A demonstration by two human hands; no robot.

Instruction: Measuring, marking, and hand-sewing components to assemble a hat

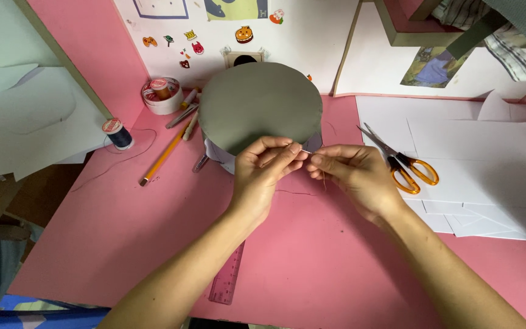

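One grey disc (260,103) of card or felt, held up over the centre of the pink table (123,231), lower edge at the fingertips. Left hand (263,170) pinches the disc's bottom edge between thumb and fingers. Right hand (351,173) is just beside it, fingertips pinched on one thin needle (306,152) that points at the left fingers; a thin thread (322,180) hangs under them. Fingertips of both hands nearly touch.

Behind the disc: one white round container (217,152), mostly hidden.

Right: one pair of orange-handled scissors (403,163) on white paper sheets (488,164).

Left: one yellow pencil (164,156), one spool of dark thread (117,133), one tape roll (162,95). One pink ruler (229,277) at the near edge, partly under the left forearm.
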